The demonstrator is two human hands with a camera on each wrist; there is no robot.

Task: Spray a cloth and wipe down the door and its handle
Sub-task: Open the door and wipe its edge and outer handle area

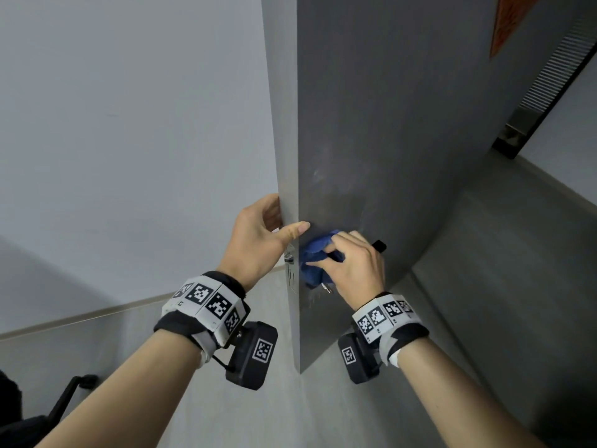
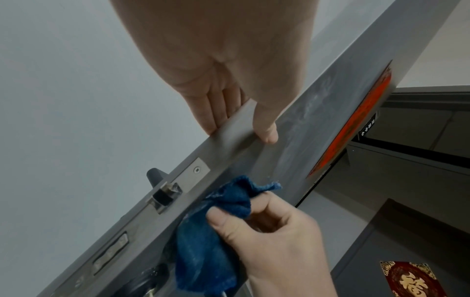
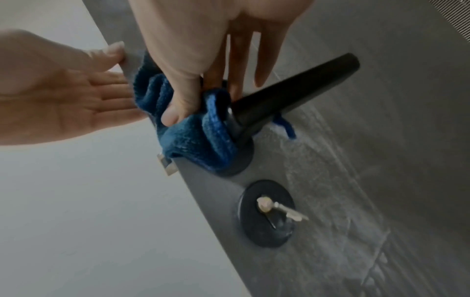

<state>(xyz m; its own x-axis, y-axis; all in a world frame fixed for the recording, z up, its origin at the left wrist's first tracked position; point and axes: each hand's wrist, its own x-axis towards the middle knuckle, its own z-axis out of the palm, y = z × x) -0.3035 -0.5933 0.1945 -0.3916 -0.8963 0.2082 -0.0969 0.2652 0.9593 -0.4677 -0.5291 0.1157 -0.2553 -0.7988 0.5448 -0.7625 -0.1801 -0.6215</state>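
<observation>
A grey door [image 1: 387, 124] stands open, edge toward me. My left hand [image 1: 258, 240] holds its edge [image 2: 229, 136], thumb [image 1: 298, 228] on the near face and fingers [image 2: 211, 116] on the far side. My right hand [image 1: 352, 263] grips a bunched blue cloth [image 1: 315, 260] and presses it around the base of the black lever handle [image 3: 292, 90]. In the right wrist view the cloth [image 3: 198, 136] covers the handle's round base, with my thumb [image 3: 175, 108] on it. The handle's tip [image 1: 379, 245] sticks out past my knuckles. Wet streaks show on the door [image 3: 343, 180].
A key [image 3: 287, 211] sits in the round black lock [image 3: 267, 213] below the handle. The metal latch plate [image 2: 167, 195] is on the door edge, with the far-side handle [image 2: 155, 176] behind it. A red paper sticker [image 2: 356, 128] hangs higher on the door. A pale wall [image 1: 129, 124] is at left.
</observation>
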